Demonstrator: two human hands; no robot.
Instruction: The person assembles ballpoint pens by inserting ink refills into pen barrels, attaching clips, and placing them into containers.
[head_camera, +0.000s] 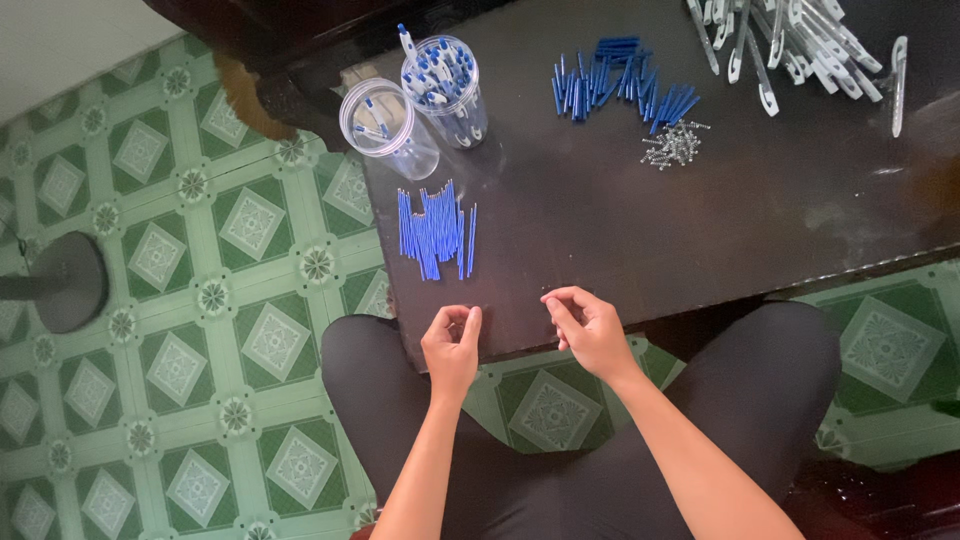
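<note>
We held both hands at the near edge of the dark table (620, 230). Our left hand (452, 350) had its fingers curled loosely, thumb meeting fingertips; whether it pinched anything, we could not tell. Our right hand (590, 328) was likewise half-closed, with nothing visible in it.

Just beyond lay the bundle of blue refills (435, 232), unused. Further out stood two clear jars: one (387, 125) nearly empty, the other (442, 88) well filled with assembled pens. At the far side remained loose blue caps (618, 85), small springs (672, 145) and white barrels (800, 45). We judged assembly partly done, with much stock left.
</note>
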